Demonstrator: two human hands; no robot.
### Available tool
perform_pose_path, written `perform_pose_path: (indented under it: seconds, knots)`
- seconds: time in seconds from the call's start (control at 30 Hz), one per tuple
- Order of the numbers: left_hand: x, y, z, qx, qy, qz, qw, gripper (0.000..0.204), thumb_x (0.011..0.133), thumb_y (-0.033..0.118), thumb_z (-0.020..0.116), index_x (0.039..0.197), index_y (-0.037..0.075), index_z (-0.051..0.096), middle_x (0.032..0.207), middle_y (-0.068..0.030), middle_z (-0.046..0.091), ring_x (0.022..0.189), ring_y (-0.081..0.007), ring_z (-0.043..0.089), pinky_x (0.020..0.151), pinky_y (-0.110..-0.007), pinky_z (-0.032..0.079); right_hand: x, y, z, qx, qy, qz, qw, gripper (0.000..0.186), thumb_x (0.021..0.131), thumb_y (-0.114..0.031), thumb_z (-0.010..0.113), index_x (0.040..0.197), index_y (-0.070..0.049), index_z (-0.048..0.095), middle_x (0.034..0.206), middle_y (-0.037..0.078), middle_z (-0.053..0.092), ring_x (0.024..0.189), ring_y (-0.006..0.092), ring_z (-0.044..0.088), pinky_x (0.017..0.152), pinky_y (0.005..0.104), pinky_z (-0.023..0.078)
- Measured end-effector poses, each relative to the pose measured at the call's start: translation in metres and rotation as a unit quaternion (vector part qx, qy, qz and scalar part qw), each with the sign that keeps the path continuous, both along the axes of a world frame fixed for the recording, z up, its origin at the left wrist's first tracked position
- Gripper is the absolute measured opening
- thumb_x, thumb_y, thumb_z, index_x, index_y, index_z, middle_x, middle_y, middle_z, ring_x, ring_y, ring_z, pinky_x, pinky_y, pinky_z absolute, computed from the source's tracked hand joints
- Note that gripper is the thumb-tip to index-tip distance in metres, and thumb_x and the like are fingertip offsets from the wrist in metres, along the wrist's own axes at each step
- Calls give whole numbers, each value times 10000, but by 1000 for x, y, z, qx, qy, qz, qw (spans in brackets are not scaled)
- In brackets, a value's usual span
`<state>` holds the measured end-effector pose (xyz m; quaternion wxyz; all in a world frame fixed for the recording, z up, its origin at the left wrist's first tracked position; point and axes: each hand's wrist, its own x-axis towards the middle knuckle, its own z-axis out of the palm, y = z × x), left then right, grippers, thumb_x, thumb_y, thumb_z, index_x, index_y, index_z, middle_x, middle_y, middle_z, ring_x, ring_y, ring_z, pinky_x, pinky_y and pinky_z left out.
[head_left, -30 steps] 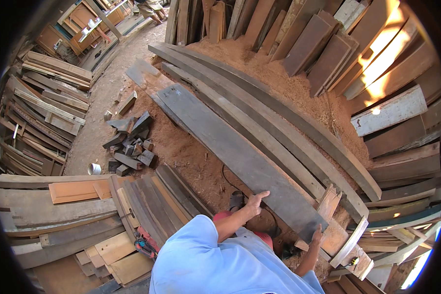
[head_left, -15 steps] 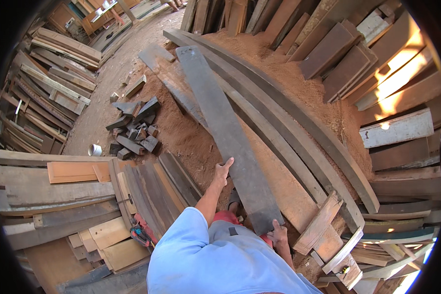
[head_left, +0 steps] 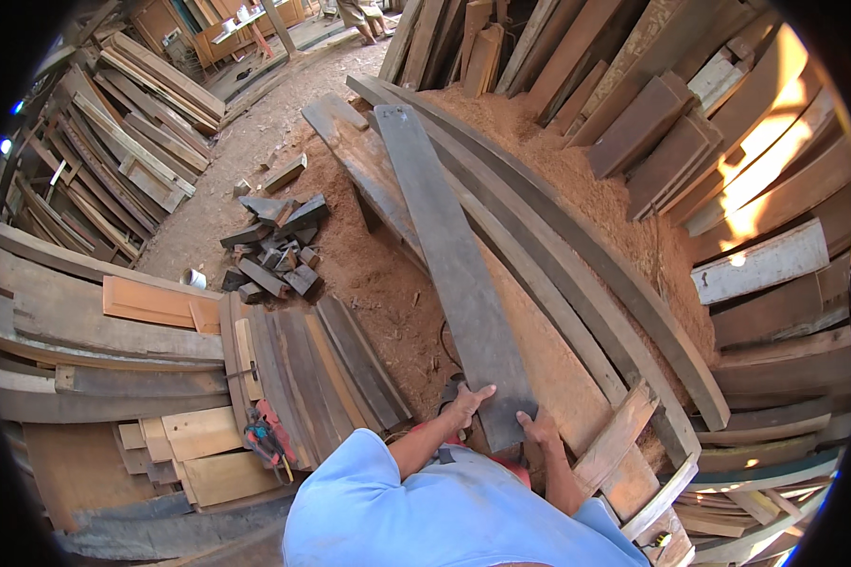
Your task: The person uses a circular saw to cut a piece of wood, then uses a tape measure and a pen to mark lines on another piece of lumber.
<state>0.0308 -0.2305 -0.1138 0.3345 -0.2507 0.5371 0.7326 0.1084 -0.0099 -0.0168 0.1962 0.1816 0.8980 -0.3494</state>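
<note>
A long dark grey plank (head_left: 452, 250) slants away from me, its near end close to my body. My left hand (head_left: 469, 401) grips its left edge near that end, thumb on top and fingers hidden beneath. Opposite, on the right edge, my right hand (head_left: 541, 430) holds the plank, thumb on its face. Beside and partly under the plank is a wide brownish board (head_left: 563, 378). A short rough block (head_left: 616, 433) lies across that board to the right of my right hand.
Long dark beams (head_left: 577, 260) run along the right. Offcuts (head_left: 276, 248) lie heaped on sawdust beyond a plank stack (head_left: 298, 369) at left. A red and teal power tool (head_left: 268, 435) rests on the left stack. Boards (head_left: 652, 142) lean at far right. A person's legs (head_left: 359, 19) show far off.
My left hand has moved down the plank to its near end, closer to my right hand. My right hand now sits slightly farther up the right edge. The view has shifted a little.
</note>
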Motion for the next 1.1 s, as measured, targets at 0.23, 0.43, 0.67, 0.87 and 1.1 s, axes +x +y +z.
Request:
perform_pose_path:
  seconds: [0.23, 0.43, 0.67, 0.87, 1.1]
  knots:
    - [7, -62, 42, -26, 84, -2, 996, 825, 844, 321, 888, 1462, -51, 489, 1364, -200, 641, 1238, -297, 629, 1054, -453, 523, -11, -60, 57, -9, -184, 78, 980, 725, 974, -492, 688, 1362, 99, 529, 1317, 367, 646, 1273, 476, 633, 1075, 513, 503]
    - [-17, -136, 137, -403, 79, -143, 900, 1081, 823, 488, 860, 1448, -230, 349, 1399, -383, 581, 1320, -404, 608, 1092, -432, 496, -5, -138, 47, -163, -106, 118, 974, 710, 961, -510, 703, 1240, 140, 644, 1222, 390, 673, 1220, 482, 656, 1024, 509, 515]
    - [-31, -148, 210, -550, 93, -259, 788, 1110, 803, 569, 829, 1488, -155, 339, 1445, -387, 534, 1354, -490, 558, 1117, -504, 475, -52, -171, 48, -88, -128, 302, 941, 759, 994, -583, 599, 1047, 167, 700, 1079, 402, 699, 1113, 486, 699, 960, 545, 533]
    - [-37, -157, 205, -586, 166, -253, 752, 1053, 775, 512, 861, 1451, -116, 352, 1400, -342, 550, 1312, -484, 557, 1122, -523, 447, -78, -148, -17, -88, -57, 250, 963, 558, 976, -501, 637, 1087, 32, 761, 1083, 307, 737, 1111, 453, 705, 946, 525, 542]
    - [-31, -165, 192, -610, 250, -200, 725, 936, 777, 407, 848, 1423, -78, 376, 1390, -302, 525, 1312, -463, 526, 1099, -543, 440, -71, -59, -5, -14, -87, 88, 992, 474, 1001, -450, 615, 1072, -8, 772, 1103, 282, 741, 1093, 440, 705, 932, 507, 541]
